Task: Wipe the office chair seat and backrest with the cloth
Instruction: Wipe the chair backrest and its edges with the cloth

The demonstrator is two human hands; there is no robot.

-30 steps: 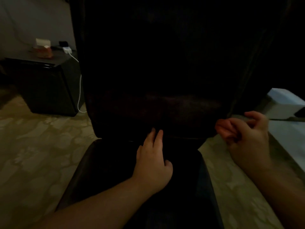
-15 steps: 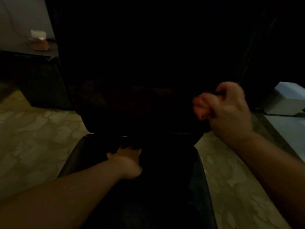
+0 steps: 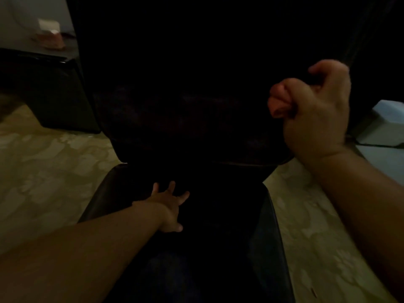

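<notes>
Black, smooth upholstery (looks like leather, dim light) covers the office chair: seat [image 3: 251, 215] low in view, backrest [image 3: 185, 95] upright behind it. Left hand [image 3: 169, 206] lies flat on the rear of the seat, close to the gap under the backrest; grip wide, fingers straight and spread, holding nothing visible. Right hand [image 3: 314, 108] is raised at the right edge of the backrest, grip narrow, fingers curled into a fist. Something dark seems to sit between thumb and fingers, but I cannot tell whether that is the cloth; no cloth can be made out for certain. Floor [image 3: 54, 171] is pale with a blotchy, mottled pattern. Dark boxy cabinet [image 3: 43, 90] stands at left, with a blurred pale box [image 3: 48, 26] on top. No legible writing anywhere.
</notes>
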